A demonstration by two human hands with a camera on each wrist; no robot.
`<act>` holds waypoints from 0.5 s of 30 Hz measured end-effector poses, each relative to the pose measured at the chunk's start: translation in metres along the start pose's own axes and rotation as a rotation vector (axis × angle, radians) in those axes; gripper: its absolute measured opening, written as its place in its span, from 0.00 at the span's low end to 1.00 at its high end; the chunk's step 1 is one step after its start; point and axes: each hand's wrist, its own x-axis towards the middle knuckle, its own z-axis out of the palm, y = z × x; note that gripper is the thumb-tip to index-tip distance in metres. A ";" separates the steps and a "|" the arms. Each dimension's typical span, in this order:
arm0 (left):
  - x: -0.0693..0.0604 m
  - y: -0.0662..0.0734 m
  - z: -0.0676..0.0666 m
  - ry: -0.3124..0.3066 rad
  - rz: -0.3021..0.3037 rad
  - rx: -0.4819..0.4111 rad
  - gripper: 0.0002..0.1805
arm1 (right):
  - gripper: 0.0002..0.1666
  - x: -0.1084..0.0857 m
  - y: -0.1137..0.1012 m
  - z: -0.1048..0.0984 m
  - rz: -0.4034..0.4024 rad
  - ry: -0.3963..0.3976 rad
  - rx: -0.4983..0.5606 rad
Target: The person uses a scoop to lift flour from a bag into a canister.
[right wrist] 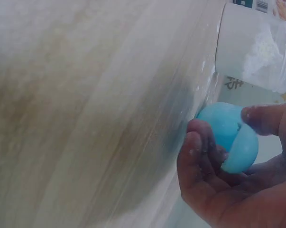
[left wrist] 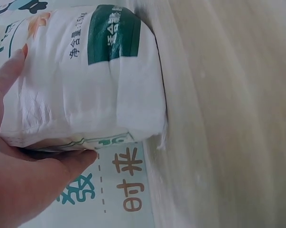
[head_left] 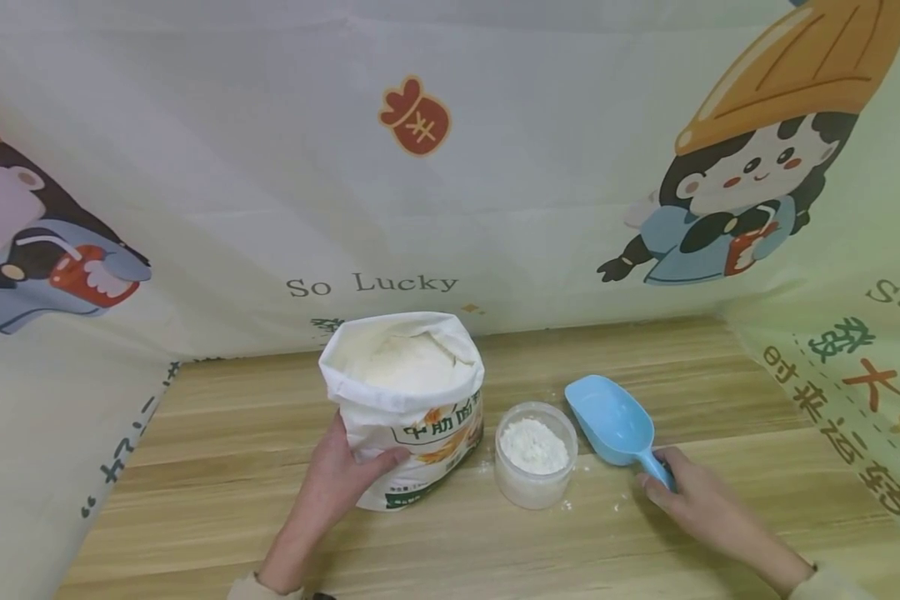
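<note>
An open white paper bag of flour (head_left: 408, 402) stands on the table, its top rim rolled outward and pale flour visible inside. My left hand (head_left: 342, 468) grips its lower left side, thumb across the printed front; in the left wrist view, the left hand (left wrist: 38, 171) has digits on two faces of the bag (left wrist: 71, 95). With my right hand (head_left: 696, 498) I hold a light blue scoop (head_left: 613, 419) by its handle, and its bowl looks empty. In the right wrist view the fingers curl round the handle (right wrist: 223, 118); the scoop's bowl is mostly hidden there.
Between bag and scoop stands a clear round tub (head_left: 534, 490) with white flour in it. Specks of flour lie around it on the wood-grain table (head_left: 570, 550). Printed cloth walls (head_left: 532, 208) close off the back and both sides.
</note>
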 end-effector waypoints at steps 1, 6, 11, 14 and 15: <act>-0.001 0.001 -0.001 -0.005 -0.001 -0.008 0.47 | 0.29 0.000 0.000 0.000 0.006 -0.002 -0.003; -0.006 0.000 -0.009 -0.026 -0.003 -0.027 0.48 | 0.34 -0.004 -0.001 -0.004 0.021 0.020 -0.001; -0.010 -0.003 -0.017 -0.051 0.011 0.043 0.49 | 0.35 -0.006 0.003 -0.019 -0.035 0.126 -0.138; -0.012 -0.006 -0.021 -0.057 0.062 0.111 0.48 | 0.38 -0.005 0.007 -0.028 -0.088 0.210 -0.291; -0.013 -0.007 -0.023 -0.056 0.083 0.148 0.48 | 0.39 -0.005 0.009 -0.031 -0.104 0.236 -0.335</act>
